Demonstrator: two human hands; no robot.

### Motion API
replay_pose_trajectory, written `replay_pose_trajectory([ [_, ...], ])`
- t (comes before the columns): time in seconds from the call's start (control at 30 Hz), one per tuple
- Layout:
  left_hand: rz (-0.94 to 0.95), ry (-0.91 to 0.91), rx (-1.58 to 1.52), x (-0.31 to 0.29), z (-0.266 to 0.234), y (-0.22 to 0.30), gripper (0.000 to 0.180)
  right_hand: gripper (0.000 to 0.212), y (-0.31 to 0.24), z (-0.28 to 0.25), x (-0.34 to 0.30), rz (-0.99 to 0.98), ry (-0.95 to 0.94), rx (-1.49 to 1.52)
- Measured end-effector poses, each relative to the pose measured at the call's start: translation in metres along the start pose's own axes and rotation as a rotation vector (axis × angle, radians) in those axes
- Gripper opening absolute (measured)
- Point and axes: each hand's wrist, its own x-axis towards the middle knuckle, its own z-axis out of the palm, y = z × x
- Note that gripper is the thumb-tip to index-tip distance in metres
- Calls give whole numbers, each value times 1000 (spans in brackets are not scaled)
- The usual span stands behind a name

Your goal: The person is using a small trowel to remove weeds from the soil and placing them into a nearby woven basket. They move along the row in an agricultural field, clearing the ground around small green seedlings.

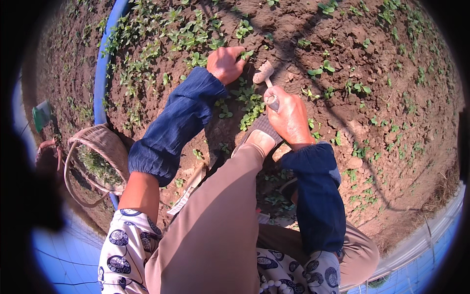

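My left hand (226, 64) is low over the brown soil, its thumb and fingers closed around a small green seedling (247, 55). Only the leaves show past the fingertips; the stem is hidden. Close by on the right, my right hand (292, 116) grips a small hand trowel (264, 72) by its handle. The soil-caked blade points away from me, just above the ground and a little nearer than the seedling. More low green plants (252, 105) grow between my two hands, in front of my shoe (267, 128).
A wicker basket (105, 139) holding picked greens stands at the left. A blue hose (101, 73) runs along the bed there, with denser plants beside it. Scattered seedlings (361, 88) dot the cracked soil at right. My bent knee (210, 215) rises between my arms.
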Motion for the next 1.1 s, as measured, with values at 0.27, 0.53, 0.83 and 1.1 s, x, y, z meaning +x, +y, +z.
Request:
replay_pose_trajectory([
  [0.27, 50, 17, -12, -6, -9, 16, 32, 17, 3, -16, -8, 2, 6, -91],
  [0.53, -117, 266, -506, -13, -13, -1, 29, 17, -14, -9, 2, 46, 13, -206],
  [0.83, -239, 79, -790, -49, -16, 6, 12, 21, -32, -42, -9, 65, -47, -201],
  [1.1, 207, 88, -71, -30, 20, 11, 24, 15, -49, -78, -37, 73, 53, -178],
])
